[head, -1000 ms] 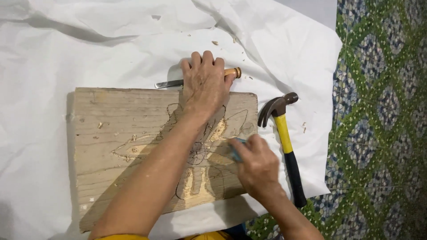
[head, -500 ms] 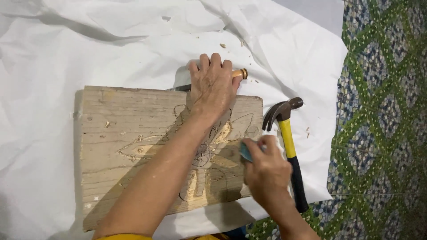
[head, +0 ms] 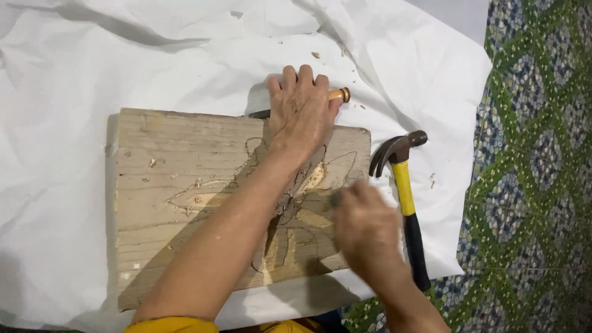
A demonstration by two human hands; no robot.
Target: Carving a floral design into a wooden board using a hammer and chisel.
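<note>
A pale wooden board (head: pixel 179 179) with a carved flower outline lies on white paper. My left hand (head: pixel 301 114) rests flat, palm down, across the board's far edge and over a wooden-handled chisel (head: pixel 340 94), whose handle end sticks out to the right. My right hand (head: pixel 365 229) is blurred with motion over the board's right part, its fingers closed around a small blue-grey piece that barely shows at the fingertips. The carving under both forearms is partly hidden.
A claw hammer (head: pixel 404 179) with a yellow and black handle lies just right of the board. White paper (head: pixel 123 68) covers the surface, with wood chips scattered near the chisel. A green patterned cloth (head: pixel 536 185) runs along the right side.
My right hand has shifted a little across the board's right part and is now blurred. My left hand has stayed on the board's far edge and the chisel.
</note>
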